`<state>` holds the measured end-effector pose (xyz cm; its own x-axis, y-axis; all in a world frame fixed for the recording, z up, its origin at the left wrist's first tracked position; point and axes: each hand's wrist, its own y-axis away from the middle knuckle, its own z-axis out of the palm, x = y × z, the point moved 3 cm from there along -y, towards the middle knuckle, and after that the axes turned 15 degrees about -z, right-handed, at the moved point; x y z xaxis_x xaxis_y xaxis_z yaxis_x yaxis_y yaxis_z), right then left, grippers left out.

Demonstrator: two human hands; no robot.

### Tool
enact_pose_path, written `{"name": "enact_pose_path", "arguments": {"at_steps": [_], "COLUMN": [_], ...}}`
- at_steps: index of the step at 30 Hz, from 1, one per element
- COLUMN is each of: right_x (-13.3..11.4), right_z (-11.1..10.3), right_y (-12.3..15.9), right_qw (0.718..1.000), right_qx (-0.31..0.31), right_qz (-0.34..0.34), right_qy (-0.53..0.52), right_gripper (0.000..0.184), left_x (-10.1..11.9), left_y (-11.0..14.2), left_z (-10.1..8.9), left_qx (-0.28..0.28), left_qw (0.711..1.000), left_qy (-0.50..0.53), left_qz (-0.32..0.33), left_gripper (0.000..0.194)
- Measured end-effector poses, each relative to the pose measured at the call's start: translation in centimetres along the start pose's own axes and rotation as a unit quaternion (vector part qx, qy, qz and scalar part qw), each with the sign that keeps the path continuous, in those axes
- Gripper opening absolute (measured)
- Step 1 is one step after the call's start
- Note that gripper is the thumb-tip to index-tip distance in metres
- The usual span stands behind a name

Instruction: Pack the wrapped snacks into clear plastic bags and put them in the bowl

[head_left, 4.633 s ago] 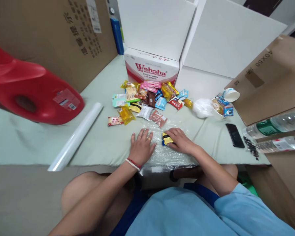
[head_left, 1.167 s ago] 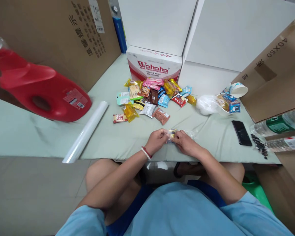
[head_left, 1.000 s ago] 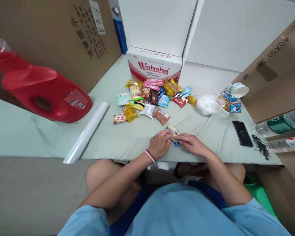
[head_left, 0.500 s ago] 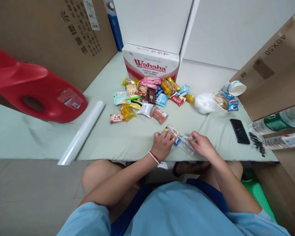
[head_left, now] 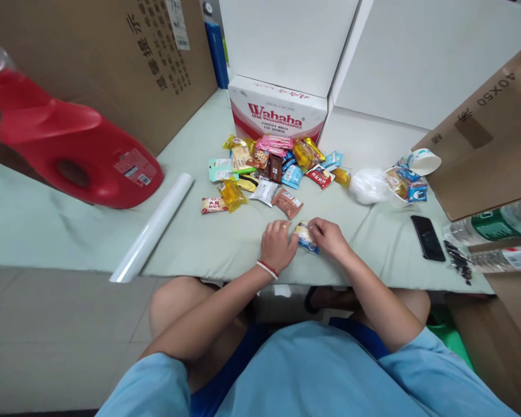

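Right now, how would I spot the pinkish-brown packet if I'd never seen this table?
Find the white and red Wahaha box at the back, then the pile of snack packets in front of it. The pinkish-brown packet lies at the pile's near edge, just beyond the left hand. It is paler than the dark brown packet farther in; its left neighbour is silvery white.

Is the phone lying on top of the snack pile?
No, the phone lies on the cloth, well right of the snack pile.

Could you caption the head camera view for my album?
Two hands at a wrapped yellow-and-blue packet, below a colourful snack pile.
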<state>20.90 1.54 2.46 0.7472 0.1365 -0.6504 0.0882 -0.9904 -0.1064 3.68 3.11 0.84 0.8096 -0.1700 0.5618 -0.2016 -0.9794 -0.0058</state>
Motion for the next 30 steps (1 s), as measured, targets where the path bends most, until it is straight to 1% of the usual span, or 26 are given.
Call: {"name": "enact_pose_path", "arguments": {"at_steps": [1,2,5,7,8,9,10,12,14,15,17,19,21,22,24,25,26,28,30], "right_x": [0.3,0.5,0.5,0.0,-0.4,-0.9,-1.3,-1.9,-1.9,-1.7,-0.9,0.0,1.1,1.7,3.3,4.5,5.8,8.9,12.4], "right_z": [0.1,0.1,0.4,0.5,0.5,0.5,0.5,0.6,1.0,1.2,1.8,2.2,2.1,1.8,0.2,-1.3,-3.1,-8.1,-14.3], "right_y": [0.3,0.7,1.8,3.0,3.7,4.4,5.1,6.2,6.9,7.1,7.4,7.7,8.1,8.4,9.0,9.4,9.7,10.2,9.9], "right_qw": [1.000,0.999,0.987,0.966,0.949,0.928,0.906,0.869,0.852,0.850,0.852,0.854,0.858,0.862,0.872,0.876,0.877,0.863,0.834], "right_qx": [0.012,0.023,0.055,0.086,0.103,0.118,0.131,0.144,0.150,0.154,0.166,0.174,0.182,0.191,0.226,0.256,0.293,0.378,0.461], "right_qz": [0.002,0.008,0.037,0.066,0.080,0.091,0.098,0.106,0.110,0.113,0.119,0.126,0.135,0.140,0.143,0.143,0.144,0.148,0.150], "right_qy": [-0.021,-0.047,-0.143,-0.235,-0.288,-0.342,-0.391,-0.462,-0.490,-0.491,-0.482,-0.473,-0.461,-0.449,-0.409,-0.382,-0.354,-0.301,-0.263], "right_gripper": [0.022,0.022,0.022,0.027,0.031,0.036,0.040,0.043,0.043,0.043,0.043,0.043,0.042,0.041,0.039,0.038,0.038,0.038,0.037], "left_x": [-0.1,0.0,0.8,1.2,1.4,1.6,1.9,2.5,2.9,3.0,2.9,2.6,2.1,1.7,0.8,0.3,-0.1,-0.6,-0.6], "left_y": [-0.5,-0.8,-0.9,-0.3,0.2,0.8,1.6,3.4,4.9,5.4,5.9,5.7,5.0,4.5,3.2,2.5,1.9,1.0,0.7], "left_z": [0.0,0.2,1.0,1.1,0.9,0.6,0.3,0.1,0.4,0.7,1.3,1.4,1.1,0.9,0.8,0.8,1.0,1.5,1.9], "left_qx": [0.007,0.002,-0.037,-0.032,-0.017,0.004,0.025,0.052,0.048,0.039,0.017,-0.014,-0.040,-0.044,-0.036,-0.027,-0.023,-0.026,-0.035], "left_qw": [0.999,0.999,0.998,0.994,0.991,0.986,0.981,0.964,0.941,0.931,0.921,0.914,0.910,0.912,0.935,0.946,0.954,0.963,0.966], "left_qy": [0.003,0.003,0.041,0.104,0.136,0.162,0.175,0.161,0.120,0.103,0.091,0.113,0.151,0.164,0.168,0.159,0.146,0.115,0.075], "left_qz": [-0.033,-0.046,-0.037,-0.026,-0.006,0.029,0.079,0.206,0.314,0.347,0.379,0.389,0.384,0.372,0.310,0.281,0.262,0.241,0.246], "left_gripper": [0.029,0.030,0.029,0.028,0.028,0.029,0.030,0.029,0.023,0.019,0.016,0.020,0.026,0.029,0.029,0.027,0.025,0.023,0.022]}}
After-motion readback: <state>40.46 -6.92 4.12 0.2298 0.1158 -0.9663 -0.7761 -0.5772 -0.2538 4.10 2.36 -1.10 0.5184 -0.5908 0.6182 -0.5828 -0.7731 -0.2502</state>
